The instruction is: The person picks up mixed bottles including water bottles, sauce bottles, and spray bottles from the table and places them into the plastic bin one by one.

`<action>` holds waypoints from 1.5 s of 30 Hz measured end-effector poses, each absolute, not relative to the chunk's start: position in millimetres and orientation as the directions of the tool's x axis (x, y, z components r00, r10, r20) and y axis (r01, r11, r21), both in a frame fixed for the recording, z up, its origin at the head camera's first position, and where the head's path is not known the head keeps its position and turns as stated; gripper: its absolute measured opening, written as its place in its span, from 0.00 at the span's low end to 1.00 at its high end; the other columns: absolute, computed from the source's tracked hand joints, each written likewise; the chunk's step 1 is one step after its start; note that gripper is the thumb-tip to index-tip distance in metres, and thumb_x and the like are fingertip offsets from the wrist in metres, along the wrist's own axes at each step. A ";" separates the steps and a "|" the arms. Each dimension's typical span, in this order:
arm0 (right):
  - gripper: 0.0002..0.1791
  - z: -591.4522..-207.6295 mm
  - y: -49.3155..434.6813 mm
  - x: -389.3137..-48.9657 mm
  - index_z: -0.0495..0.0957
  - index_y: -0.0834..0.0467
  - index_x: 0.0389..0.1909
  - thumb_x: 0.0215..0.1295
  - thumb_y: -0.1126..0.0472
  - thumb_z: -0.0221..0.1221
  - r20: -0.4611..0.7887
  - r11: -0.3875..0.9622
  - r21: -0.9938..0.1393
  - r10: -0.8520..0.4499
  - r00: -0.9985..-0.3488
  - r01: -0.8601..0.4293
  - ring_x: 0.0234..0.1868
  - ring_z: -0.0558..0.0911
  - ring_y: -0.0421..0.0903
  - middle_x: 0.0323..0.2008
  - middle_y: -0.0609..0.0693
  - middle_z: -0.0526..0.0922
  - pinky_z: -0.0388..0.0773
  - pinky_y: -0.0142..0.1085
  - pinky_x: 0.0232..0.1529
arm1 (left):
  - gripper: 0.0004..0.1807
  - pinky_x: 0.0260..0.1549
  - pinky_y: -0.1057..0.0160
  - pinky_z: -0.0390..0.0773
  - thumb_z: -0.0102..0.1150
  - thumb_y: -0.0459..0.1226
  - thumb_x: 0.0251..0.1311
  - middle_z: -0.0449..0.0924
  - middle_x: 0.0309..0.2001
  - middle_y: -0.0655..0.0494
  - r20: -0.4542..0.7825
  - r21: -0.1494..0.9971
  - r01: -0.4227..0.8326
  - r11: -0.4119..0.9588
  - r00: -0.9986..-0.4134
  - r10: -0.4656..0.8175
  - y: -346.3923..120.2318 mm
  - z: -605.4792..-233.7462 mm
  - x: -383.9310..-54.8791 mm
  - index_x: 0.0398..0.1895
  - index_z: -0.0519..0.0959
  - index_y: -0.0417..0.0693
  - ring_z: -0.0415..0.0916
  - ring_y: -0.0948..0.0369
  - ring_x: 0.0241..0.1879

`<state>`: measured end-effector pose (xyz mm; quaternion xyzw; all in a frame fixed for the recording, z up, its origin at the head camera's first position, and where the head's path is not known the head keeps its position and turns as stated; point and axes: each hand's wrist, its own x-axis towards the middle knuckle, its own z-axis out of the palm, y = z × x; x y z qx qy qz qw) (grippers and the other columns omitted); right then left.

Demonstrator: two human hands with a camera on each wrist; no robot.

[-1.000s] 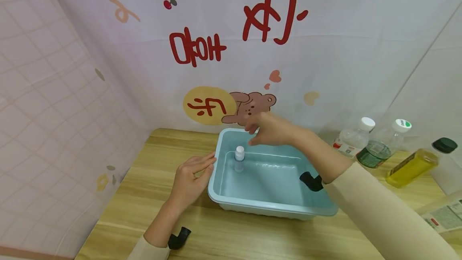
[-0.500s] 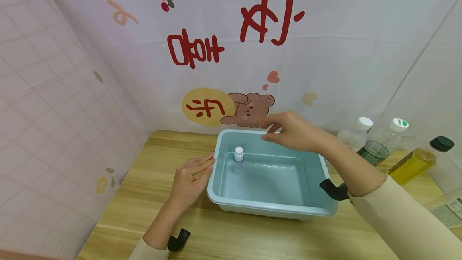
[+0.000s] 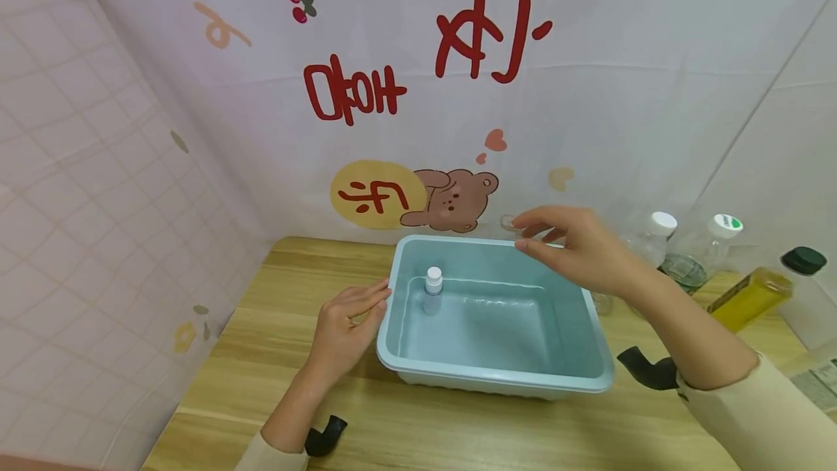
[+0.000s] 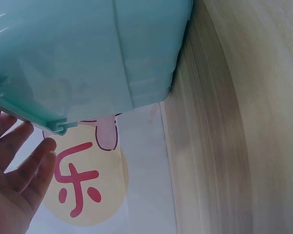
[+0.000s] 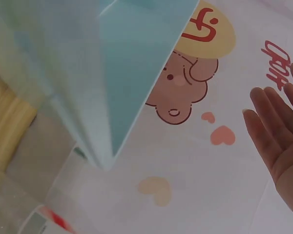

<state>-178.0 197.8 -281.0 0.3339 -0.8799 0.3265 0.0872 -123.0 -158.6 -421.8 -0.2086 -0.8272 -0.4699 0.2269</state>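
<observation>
A light blue plastic basin [image 3: 497,376] sits on the wooden table. Inside it, near the left wall, a small clear bottle with a white cap [image 3: 433,289] stands upright. My left hand [image 3: 346,322] touches the basin's left rim with its fingers nearly straight; the left wrist view has the fingertips [image 4: 49,144] beside that rim. Over the back right rim hovers my right hand [image 3: 575,246], fingers loosely bent and apart from the small bottle. In the right wrist view the right hand [image 5: 283,131] holds nothing. A faint pale round thing [image 3: 508,222] lies just beyond its fingertips, too unclear to name.
To the right stand several bottles: a clear one with a white cap [image 3: 662,224], another with a green-and-white cap [image 3: 724,226], and a bottle of yellow liquid [image 3: 752,300]. A printed cloth [image 3: 621,107] hangs behind the table [image 3: 301,267].
My right hand has moved right, from above the small bottle's side of the basin to the back right rim. The left hand stays at the left rim; the small bottle has not moved.
</observation>
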 end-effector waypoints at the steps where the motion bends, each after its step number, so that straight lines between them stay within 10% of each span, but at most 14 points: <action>1: 0.15 -282.5 200.7 -176.6 0.86 0.60 0.54 0.67 0.68 0.69 0.393 0.559 -0.512 -0.523 -0.756 -0.653 0.46 0.89 0.49 0.50 0.50 0.89 0.87 0.38 0.46 | 0.14 0.49 0.47 0.86 0.67 0.28 0.65 0.86 0.58 0.51 0.570 0.684 0.557 0.471 -0.811 0.131 -158.7 -421.7 -123.1 0.53 0.89 0.40 0.84 0.52 0.55; 18: 0.34 -307.4 251.8 -153.0 0.81 0.53 0.65 0.56 0.71 0.75 0.590 0.628 -0.490 -0.271 -0.760 -0.604 0.64 0.75 0.27 0.61 0.47 0.84 0.67 0.19 0.60 | 0.14 0.50 0.47 0.86 0.67 0.28 0.65 0.85 0.58 0.49 0.564 0.697 0.554 0.454 -0.816 0.130 -157.9 -422.8 -124.5 0.53 0.89 0.41 0.84 0.53 0.55; 37: 0.59 -327.4 311.2 -156.5 0.69 0.58 0.76 0.35 0.77 0.78 0.666 0.608 -0.536 -0.121 -0.736 -0.585 0.80 0.58 0.41 0.80 0.51 0.63 0.48 0.30 0.73 | 0.14 0.50 0.47 0.86 0.67 0.28 0.65 0.86 0.58 0.49 0.553 0.712 0.539 0.451 -0.825 0.113 -157.1 -422.2 -124.0 0.53 0.89 0.42 0.84 0.53 0.55; 45: 0.58 -335.4 325.9 -161.9 0.58 0.52 0.83 0.51 0.67 0.76 0.557 0.675 -0.607 -0.014 -0.831 -0.419 0.83 0.48 0.49 0.84 0.47 0.52 0.37 0.69 0.76 | 0.14 0.51 0.46 0.85 0.67 0.28 0.65 0.86 0.58 0.49 0.549 0.717 0.535 0.447 -0.829 0.113 -156.7 -422.9 -123.7 0.53 0.89 0.42 0.84 0.53 0.55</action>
